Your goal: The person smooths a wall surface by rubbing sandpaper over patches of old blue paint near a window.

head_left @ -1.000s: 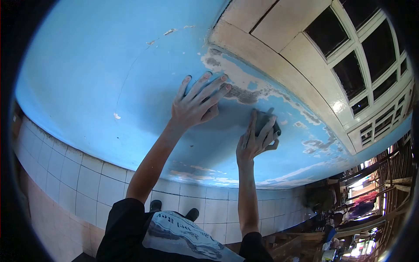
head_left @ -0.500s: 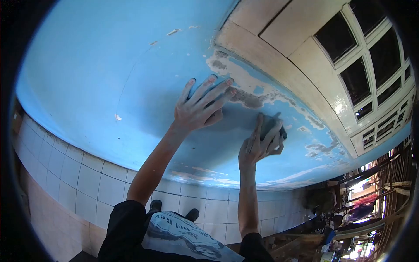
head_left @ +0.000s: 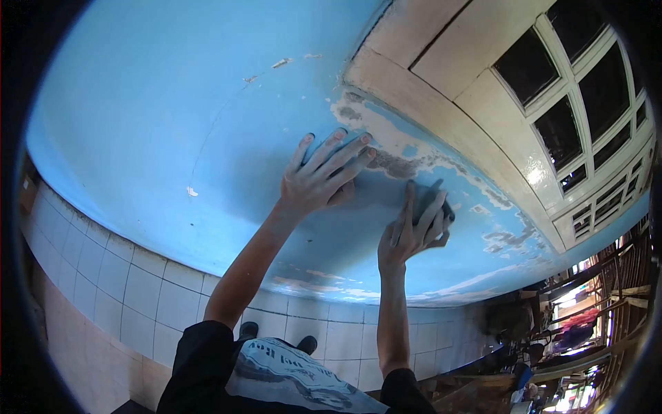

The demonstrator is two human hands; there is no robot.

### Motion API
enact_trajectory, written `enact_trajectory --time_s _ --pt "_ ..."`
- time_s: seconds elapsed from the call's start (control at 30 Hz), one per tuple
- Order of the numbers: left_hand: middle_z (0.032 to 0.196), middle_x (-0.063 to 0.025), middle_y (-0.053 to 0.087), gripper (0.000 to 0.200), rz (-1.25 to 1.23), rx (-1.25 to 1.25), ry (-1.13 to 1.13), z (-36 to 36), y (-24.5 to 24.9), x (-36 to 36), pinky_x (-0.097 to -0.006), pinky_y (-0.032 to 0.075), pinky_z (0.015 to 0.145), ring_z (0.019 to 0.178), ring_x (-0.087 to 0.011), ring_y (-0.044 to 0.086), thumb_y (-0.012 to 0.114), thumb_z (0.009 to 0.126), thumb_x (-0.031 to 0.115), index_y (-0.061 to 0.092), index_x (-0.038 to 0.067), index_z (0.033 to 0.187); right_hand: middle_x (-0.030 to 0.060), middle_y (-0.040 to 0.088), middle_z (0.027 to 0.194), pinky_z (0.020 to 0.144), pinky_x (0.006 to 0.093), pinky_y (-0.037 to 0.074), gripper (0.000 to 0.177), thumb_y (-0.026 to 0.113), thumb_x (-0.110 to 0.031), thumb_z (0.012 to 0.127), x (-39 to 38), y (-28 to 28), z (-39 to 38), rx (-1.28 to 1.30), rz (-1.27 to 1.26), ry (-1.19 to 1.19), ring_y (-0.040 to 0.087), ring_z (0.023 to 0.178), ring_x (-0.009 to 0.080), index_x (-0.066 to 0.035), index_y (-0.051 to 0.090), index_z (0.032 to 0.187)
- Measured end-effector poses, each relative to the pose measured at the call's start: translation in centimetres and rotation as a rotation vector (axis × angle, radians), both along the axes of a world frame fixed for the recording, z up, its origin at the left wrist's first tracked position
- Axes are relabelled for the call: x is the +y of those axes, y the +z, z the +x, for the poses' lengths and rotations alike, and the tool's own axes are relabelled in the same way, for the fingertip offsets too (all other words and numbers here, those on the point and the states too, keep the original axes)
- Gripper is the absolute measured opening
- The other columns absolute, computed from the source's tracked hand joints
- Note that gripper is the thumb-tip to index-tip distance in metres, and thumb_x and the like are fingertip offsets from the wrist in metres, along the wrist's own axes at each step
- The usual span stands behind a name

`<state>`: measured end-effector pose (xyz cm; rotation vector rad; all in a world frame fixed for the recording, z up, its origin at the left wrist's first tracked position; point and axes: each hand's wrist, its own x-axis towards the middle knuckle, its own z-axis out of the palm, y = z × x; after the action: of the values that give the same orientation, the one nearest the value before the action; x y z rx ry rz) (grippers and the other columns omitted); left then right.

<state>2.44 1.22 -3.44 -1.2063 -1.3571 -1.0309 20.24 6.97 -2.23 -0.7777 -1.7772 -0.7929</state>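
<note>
Left hand: open, flat on blue wall. Right hand: gripping dark block near door frame; clear wall leftward. Positions unchanged since earlier.

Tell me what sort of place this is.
Likely a room or porch of an older building: a blue wall with flaking paint, white tiles along its base, a cream window frame beside it. The right hand presses a dark pad to the wall.
</note>
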Motion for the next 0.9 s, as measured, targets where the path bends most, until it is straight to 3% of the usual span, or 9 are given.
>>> enact_trajectory --time_s 0.13,0.2,0.33,0.4,0.53,0.6,0.7,0.83,0.9 --pt "0.136 0.0042 0.048 0.054 -0.047 -0.007 0.012 0.0 -0.1 -0.1 -0.0517 0.035 0.097 0.124 -0.0215 0.046 0.056 0.070 0.017 0.055 0.028 0.123 0.0184 0.046 0.135 0.096 0.0452 0.022 0.040 0.044 -0.009 0.087 -0.7 0.5 -0.6 0.005 0.022 0.017 0.042 0.112 0.0245 -0.018 0.061 0.121" --pt "0.137 0.0043 0.047 0.053 -0.010 -0.008 0.011 -0.2 0.0 0.0 -0.0520 0.035 0.097 0.123 -0.0214 0.047 0.055 0.071 0.017 0.055 0.029 0.123 0.0153 0.045 0.138 0.098 0.0441 0.021 0.052 0.047 0.002 0.075 -0.5 -1.0 0.3 -0.008 -0.113 0.050 0.041 0.116 0.0242 -0.019 0.063 0.119" --pt "0.137 0.0043 0.047 0.052 -0.041 -0.017 -0.011 0.0 0.1 -0.2 -0.0514 0.035 0.098 0.123 -0.0211 0.047 0.055 0.071 0.017 0.056 0.028 0.123 0.0135 0.045 0.138 0.098 0.0442 0.021 0.052 0.049 0.002 0.074 -0.5 -0.3 -0.3 0.071 -0.085 0.106 0.041 0.116 0.0238 -0.019 0.063 0.119" --pt "0.136 0.0042 0.048 0.052 -0.059 -0.013 0.000 0.1 0.2 -0.3 -0.0510 0.035 0.098 0.123 -0.0210 0.047 0.055 0.072 0.017 0.055 0.027 0.123 0.0165 0.047 0.135 0.098 0.0452 0.022 0.039 0.042 -0.013 0.086 -0.4 0.2 -0.4 0.008 -0.046 0.008 0.041 0.115 0.0245 -0.019 0.063 0.119" --pt "0.137 0.0088 0.047 0.051 -0.015 -0.003 0.064 0.0 0.5 -0.3 -0.0438 0.035 0.100 0.118 -0.0134 0.051 0.057 0.075 0.027 0.053 0.031 0.125 0.0160 0.046 0.136 0.098 0.0452 0.023 0.042 0.044 -0.012 0.083 -0.2 -2.3 0.5 0.001 -0.111 0.064 0.041 0.116 0.0248 -0.021 0.064 0.119" --pt "0.136 0.0087 0.047 0.051 -0.033 -0.007 0.039 0.1 0.3 -0.5 -0.0436 0.035 0.100 0.118 -0.0134 0.051 0.057 0.075 0.027 0.052 0.032 0.126 0.0151 0.047 0.136 0.097 0.0443 0.024 0.052 0.048 0.003 0.075 -0.7 -1.9 0.2 0.094 -0.110 0.132 0.041 0.117 0.0251 -0.020 0.064 0.119" --pt "0.136 0.0086 0.048 0.051 -0.040 -0.008 0.030 0.0 0.3 -0.3 -0.0433 0.035 0.100 0.119 -0.0135 0.050 0.057 0.076 0.028 0.052 0.032 0.126 0.0158 0.047 0.135 0.096 0.0451 0.025 0.052 0.048 0.003 0.074 -1.2 -0.6 -0.6 0.073 -0.096 0.125 0.042 0.117 0.0259 -0.020 0.064 0.119" --pt "0.137 0.0085 0.047 0.050 -0.029 -0.009 0.035 0.0 0.2 -0.3 -0.0432 0.036 0.099 0.119 -0.0135 0.051 0.056 0.077 0.029 0.052 0.031 0.127 0.0173 0.047 0.135 0.096 0.0453 0.026 0.052 0.048 0.002 0.075 -0.7 -4.1 0.1 -0.006 -0.123 0.108 0.043 0.115 0.0275 -0.019 0.063 0.120" --pt "0.137 0.0085 0.046 0.050 -0.026 -0.012 0.009 -0.1 0.3 -0.4 -0.0431 0.037 0.099 0.119 -0.0135 0.050 0.057 0.077 0.029 0.052 0.031 0.127 0.0168 0.045 0.137 0.098 0.0473 0.024 0.042 0.048 -0.010 0.082 -0.8 -3.7 -0.1 0.034 -0.132 0.049 0.041 0.118 0.0269 -0.023 0.063 0.120"
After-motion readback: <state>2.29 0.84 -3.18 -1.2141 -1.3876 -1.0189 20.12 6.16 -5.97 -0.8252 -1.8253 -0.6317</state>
